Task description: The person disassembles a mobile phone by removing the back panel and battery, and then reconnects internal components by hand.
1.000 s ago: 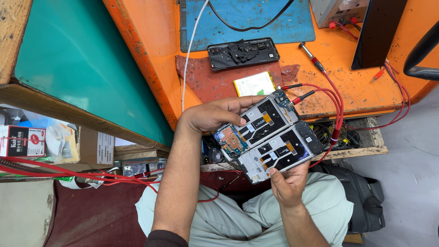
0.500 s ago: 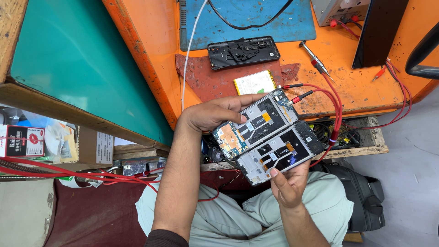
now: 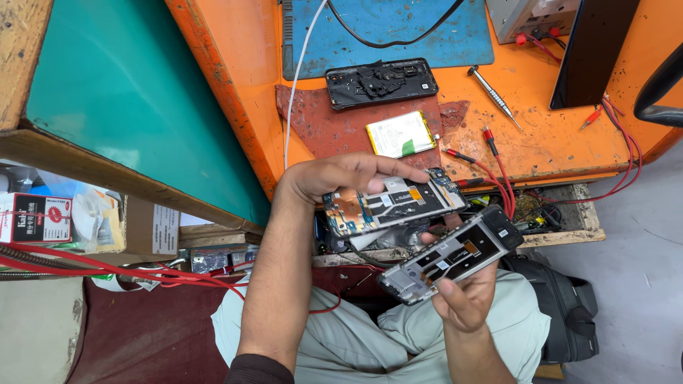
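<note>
My left hand (image 3: pixel 334 178) reaches in from the lower left and grips an opened phone body (image 3: pixel 395 203) with a copper-coloured board and black parts showing. My right hand (image 3: pixel 462 302) holds a second opened phone frame (image 3: pixel 448 257) from below, tilted, just under and to the right of the first. The two phone parts are a little apart. Both are held above my lap, in front of the edge of the orange workbench (image 3: pixel 569 149).
On the bench lie a blue mat (image 3: pixel 398 35), a black phone back shell (image 3: pixel 380 83), a flat battery (image 3: pixel 402 134), a screwdriver (image 3: pixel 494 96) and red probe leads (image 3: pixel 491 167). A black screen (image 3: pixel 594 53) stands at the right. A teal panel (image 3: pixel 128 107) is at the left.
The two phone parts were held side by side and touching. Now the right hand has drawn its frame down and away, and a gap has opened between them.
</note>
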